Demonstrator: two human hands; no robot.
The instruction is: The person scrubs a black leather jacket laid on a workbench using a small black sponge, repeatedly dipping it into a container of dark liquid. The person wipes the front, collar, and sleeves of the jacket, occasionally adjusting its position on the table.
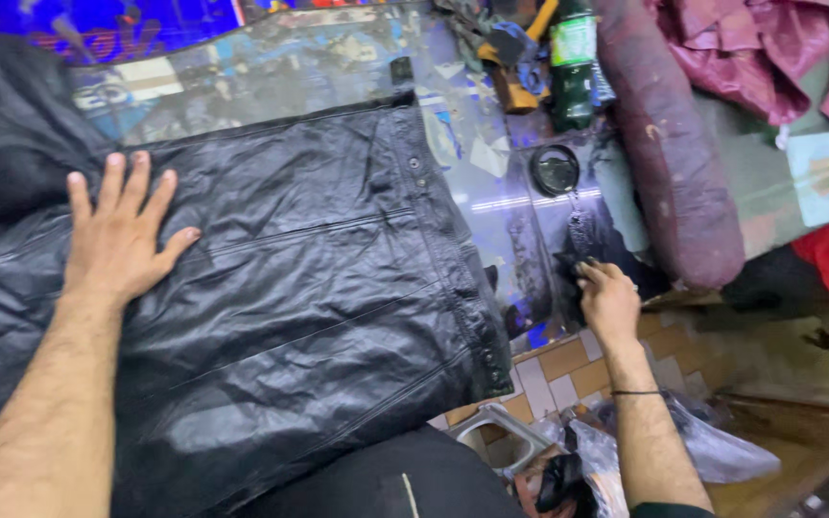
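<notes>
on the glossy surface (338,67) the black leather garment (290,288) lies spread, left hand (117,240) flat on it with fingers splayed, holding nothing. right hand (609,299) touches a dark scrap (568,273) at the edge; its grip i cannot tell. the step seems smoothing and holding the garment; next move needs steady pressure.

Leather garment (309,288) lies spread over the left and middle of the table (290,67), reaching its near edge. Left hand (117,235) lies flat on the garment's left part. Right hand (609,299) is at the table's right near corner, fingers on a small dark piece (568,269). Round ring-shaped object (555,170) sits just behind that hand — bottle (574,62) and tools (510,48) further back, at the far right edge. Rolled bolster (669,144) lies right of the table, crumpled cloth (750,48) behind it. Plastic bags (712,446) on the floor, near right.
</notes>
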